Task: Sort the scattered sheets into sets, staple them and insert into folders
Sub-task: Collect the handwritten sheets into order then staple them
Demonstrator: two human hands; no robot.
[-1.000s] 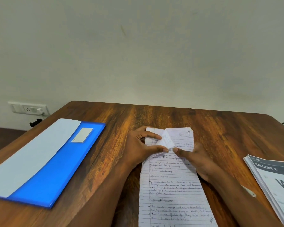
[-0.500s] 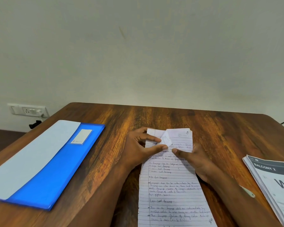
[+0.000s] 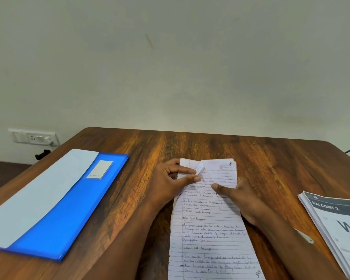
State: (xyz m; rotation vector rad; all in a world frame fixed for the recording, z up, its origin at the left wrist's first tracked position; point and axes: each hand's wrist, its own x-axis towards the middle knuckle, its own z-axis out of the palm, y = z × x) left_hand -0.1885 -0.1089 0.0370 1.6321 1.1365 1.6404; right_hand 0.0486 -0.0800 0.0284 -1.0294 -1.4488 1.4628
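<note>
A set of lined, handwritten sheets (image 3: 212,229) lies lengthwise on the wooden table (image 3: 150,150) in front of me. My left hand (image 3: 170,184) pinches the folded top left corner (image 3: 199,168) of the sheets between thumb and forefinger. Beside it, my right hand (image 3: 236,197) rests on the sheets' right side, its thumb pressing on the paper just below the fold. A blue folder (image 3: 69,211) lies at the left with a pale sheet (image 3: 34,197) on it.
A stack of printed papers (image 3: 337,225) headed "BALCONY 2" sits at the right edge. A small white object (image 3: 304,237) lies by my right forearm. A wall socket (image 3: 33,137) is at the far left, beyond the table.
The folded corner flap has become smaller as my left fingers fold it tighter. My right thumb has slid slightly down and away from the fold. The sheets have stayed in place.
</note>
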